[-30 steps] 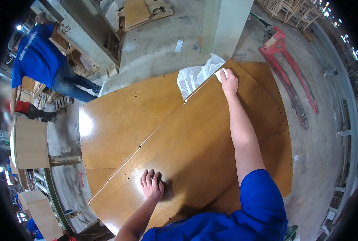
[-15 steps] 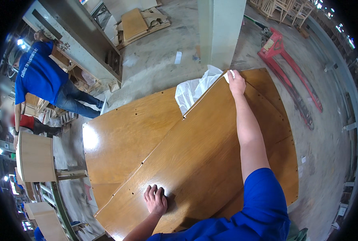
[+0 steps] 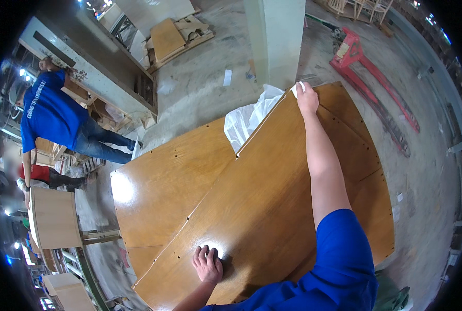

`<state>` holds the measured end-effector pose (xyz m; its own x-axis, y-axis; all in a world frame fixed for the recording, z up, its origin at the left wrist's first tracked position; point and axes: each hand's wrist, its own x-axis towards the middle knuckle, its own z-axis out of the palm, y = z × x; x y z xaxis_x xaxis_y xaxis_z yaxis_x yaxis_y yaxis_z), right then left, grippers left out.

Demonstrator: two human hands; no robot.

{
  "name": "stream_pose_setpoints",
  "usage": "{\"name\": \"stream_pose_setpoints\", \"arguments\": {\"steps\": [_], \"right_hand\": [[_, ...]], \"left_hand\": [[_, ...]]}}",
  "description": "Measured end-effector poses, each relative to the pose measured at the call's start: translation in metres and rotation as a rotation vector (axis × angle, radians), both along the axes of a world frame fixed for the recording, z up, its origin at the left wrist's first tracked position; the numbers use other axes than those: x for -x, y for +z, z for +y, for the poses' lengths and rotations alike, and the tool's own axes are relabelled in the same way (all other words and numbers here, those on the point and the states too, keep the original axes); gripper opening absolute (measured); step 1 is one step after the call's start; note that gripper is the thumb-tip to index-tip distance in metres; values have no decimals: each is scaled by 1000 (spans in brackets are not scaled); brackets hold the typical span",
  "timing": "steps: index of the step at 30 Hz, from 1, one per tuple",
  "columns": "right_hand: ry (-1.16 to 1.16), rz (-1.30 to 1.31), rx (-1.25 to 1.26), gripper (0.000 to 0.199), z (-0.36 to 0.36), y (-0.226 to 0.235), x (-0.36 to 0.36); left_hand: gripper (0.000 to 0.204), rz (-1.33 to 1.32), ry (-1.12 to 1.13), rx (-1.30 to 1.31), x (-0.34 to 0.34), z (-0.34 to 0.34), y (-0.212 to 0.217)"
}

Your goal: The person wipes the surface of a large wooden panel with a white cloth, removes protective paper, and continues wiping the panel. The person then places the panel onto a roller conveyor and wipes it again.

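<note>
Top panel [image 3: 257, 207] askew on lower panels [image 3: 174, 171], far corner nr their far edge. Hands well apart: L hand [image 3: 208, 264] loosely bent, on top panel nr near end; R hand [image 3: 308, 99] gripping white wad [image 3: 296, 89] @ far corner.

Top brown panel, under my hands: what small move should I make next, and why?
Probably draw the right hand, with the white wad in its grip, back toward you along the left edge of the top brown panel: that hand is at the panel's far end, so little reach seems left, while the left hand is by the near part.
</note>
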<state>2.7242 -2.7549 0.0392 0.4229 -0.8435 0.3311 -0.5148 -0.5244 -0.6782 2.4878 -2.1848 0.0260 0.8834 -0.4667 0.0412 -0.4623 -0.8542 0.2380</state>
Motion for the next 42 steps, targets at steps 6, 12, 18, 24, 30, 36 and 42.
{"name": "stream_pose_setpoints", "arguments": {"steps": [6,12,18,24,30,36,42], "right_hand": [[4,79,-47,44,-2,-2,5],[8,22,19,36,-6,-3,12],[4,50,-25,36,-3,1,21],[-27,13,-5,36,-13,-4,56],[-110,23,-3,37,-25,-8,109],[-156,12,11,38,-34,-10,160],[-162,71,-35,38,-30,-5,165]], "left_hand": [[41,-1,-17,-1,1,-1,1],[38,-24,-13,-15,0,-2,0],[40,-37,-12,-26,1,-2,0],[43,-8,-2,-36,3,-2,0],[41,25,-10,-44,3,-4,3],[40,1,-25,-37,3,-6,4],[40,-25,-44,-62,2,-3,2]]}}
